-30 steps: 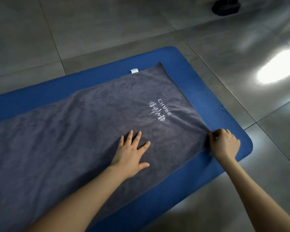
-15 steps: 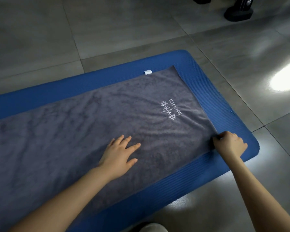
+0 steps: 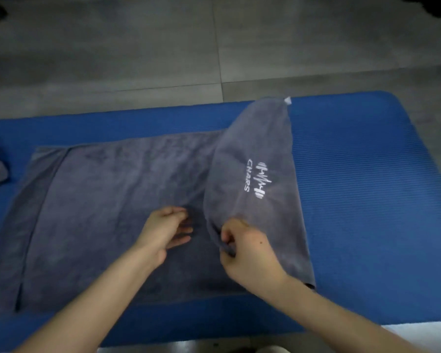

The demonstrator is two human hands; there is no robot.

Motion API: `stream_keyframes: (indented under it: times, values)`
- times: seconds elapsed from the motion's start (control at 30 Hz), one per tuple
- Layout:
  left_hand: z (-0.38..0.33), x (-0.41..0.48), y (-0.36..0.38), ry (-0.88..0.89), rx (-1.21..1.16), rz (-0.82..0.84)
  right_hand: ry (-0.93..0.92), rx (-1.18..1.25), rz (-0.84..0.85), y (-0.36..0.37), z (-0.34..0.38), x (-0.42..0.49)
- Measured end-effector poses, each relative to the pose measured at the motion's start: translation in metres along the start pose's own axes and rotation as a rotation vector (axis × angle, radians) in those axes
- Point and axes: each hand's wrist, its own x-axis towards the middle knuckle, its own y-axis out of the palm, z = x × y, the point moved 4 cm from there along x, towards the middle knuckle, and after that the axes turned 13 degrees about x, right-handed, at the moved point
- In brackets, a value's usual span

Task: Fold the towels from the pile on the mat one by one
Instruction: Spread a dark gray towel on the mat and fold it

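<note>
Grey terry towel [image 3: 127, 200], flat on blue foam mat [image 3: 367, 200] a sec ago, had its rt end flipped over: right hand [image 3: 247, 248] pinched the corner, left hand [image 3: 166, 228] hung open, empty; 1st fold begun

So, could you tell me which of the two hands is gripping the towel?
The right hand: it pinches the lifted end of the towel. The left hand is open over the flat cloth, holding nothing.
</note>
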Motion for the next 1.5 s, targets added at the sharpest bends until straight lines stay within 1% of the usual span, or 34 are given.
stream_keyframes:
  times: [0.1, 0.13, 0.17, 0.23, 0.37, 0.4, 0.47, 0.53, 0.6, 0.7, 0.77, 0.83, 0.9, 0.93, 1.07, 1.1, 1.17, 1.27, 1.37, 1.5]
  values:
    - [0.017, 0.007, -0.007, -0.090, -0.037, 0.009, 0.147, -0.252, 0.474, 0.047, -0.022, -0.005]
    - [0.023, 0.010, -0.008, -0.101, -0.032, 0.011, 0.199, -0.299, 0.539, 0.052, -0.028, -0.004]
    - [0.027, 0.013, -0.009, -0.103, -0.016, 0.004, 0.235, -0.316, 0.533, 0.052, -0.030, 0.002]
    - [0.036, 0.019, -0.010, -0.080, 0.052, -0.037, 0.237, -0.343, 0.374, 0.042, -0.028, 0.026]
    - [0.050, 0.024, -0.011, -0.043, 0.134, -0.102, 0.150, -0.413, -0.002, 0.023, -0.017, 0.095]
    - [0.053, 0.024, -0.011, -0.042, 0.155, -0.111, 0.112, -0.429, -0.064, 0.023, -0.015, 0.114]
    - [0.059, 0.025, -0.008, -0.012, 0.231, -0.123, 0.052, -0.471, -0.134, 0.030, -0.013, 0.150]
    - [0.063, 0.024, -0.005, 0.040, 0.290, -0.138, 0.007, -0.601, -0.145, 0.042, -0.014, 0.182]
    - [0.067, 0.022, -0.002, 0.069, 0.358, -0.154, -0.020, -0.753, -0.106, 0.055, -0.018, 0.207]
    - [0.069, 0.021, 0.001, 0.100, 0.429, -0.164, 0.004, -0.891, -0.052, 0.065, -0.031, 0.226]
    - [0.070, 0.021, 0.003, 0.126, 0.468, -0.141, 0.045, -0.861, -0.122, 0.057, -0.037, 0.227]
    - [0.070, 0.021, 0.004, 0.159, 0.512, -0.117, 0.076, -0.759, -0.234, 0.042, -0.044, 0.223]
    - [0.068, 0.022, 0.002, 0.152, 0.494, -0.094, 0.071, -0.699, -0.300, 0.029, -0.050, 0.217]
    - [0.068, 0.022, 0.000, 0.144, 0.483, -0.086, 0.037, -0.699, -0.311, 0.025, -0.051, 0.216]
    - [0.064, 0.023, -0.003, 0.136, 0.455, -0.037, -0.228, -0.720, -0.338, 0.020, -0.054, 0.212]
    - [0.062, 0.022, -0.004, 0.139, 0.445, -0.027, -0.275, -0.728, -0.347, 0.019, -0.054, 0.211]
    - [0.060, 0.021, -0.004, 0.143, 0.429, -0.010, -0.307, -0.763, -0.343, 0.018, -0.056, 0.211]
    - [0.056, 0.018, -0.004, 0.151, 0.434, 0.009, -0.251, -0.795, -0.293, 0.020, -0.058, 0.214]
    - [0.051, 0.018, -0.005, 0.146, 0.445, 0.036, -0.078, -0.745, -0.300, 0.018, -0.057, 0.218]
    - [0.051, 0.016, -0.007, 0.068, 0.324, 0.100, 0.040, -0.739, -0.318, 0.013, -0.057, 0.224]
